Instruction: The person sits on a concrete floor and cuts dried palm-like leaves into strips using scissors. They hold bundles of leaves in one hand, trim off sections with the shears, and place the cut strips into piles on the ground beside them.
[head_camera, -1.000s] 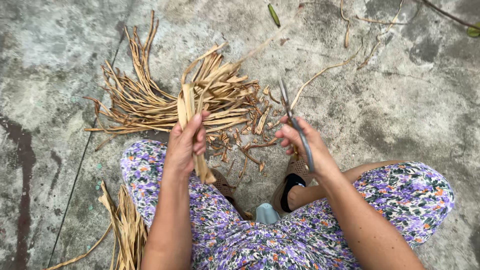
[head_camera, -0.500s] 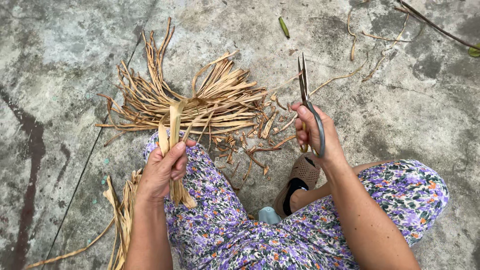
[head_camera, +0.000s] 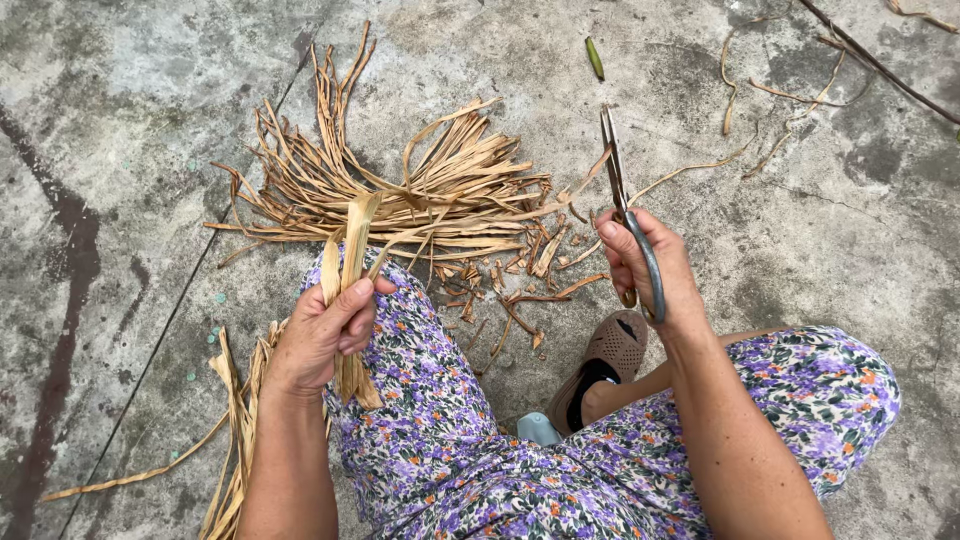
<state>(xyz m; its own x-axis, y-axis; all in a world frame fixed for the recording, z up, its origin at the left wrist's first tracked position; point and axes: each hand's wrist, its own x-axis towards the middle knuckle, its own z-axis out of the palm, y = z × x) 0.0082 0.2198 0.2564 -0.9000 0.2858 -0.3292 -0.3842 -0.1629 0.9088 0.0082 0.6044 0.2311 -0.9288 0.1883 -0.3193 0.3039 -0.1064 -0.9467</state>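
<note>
Left hand (head_camera: 325, 335), dried strip (head_camera: 345, 290) nearer lap; scissors (head_camera: 625, 215) higher, right.

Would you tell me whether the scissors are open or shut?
Shut: the scissors in the right hand show blades together as one point.

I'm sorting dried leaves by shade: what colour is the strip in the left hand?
Pale tan, straw-like; the strip shows best in the head view.

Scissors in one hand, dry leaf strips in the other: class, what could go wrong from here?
1. The scissors in the right hand point away, blades together, but swinging them toward the left hand could nick fingers.
2. The dry leaf strips sit in a loose grip and might slip.
3. Cut scraps lie near the sandalled foot.
</note>
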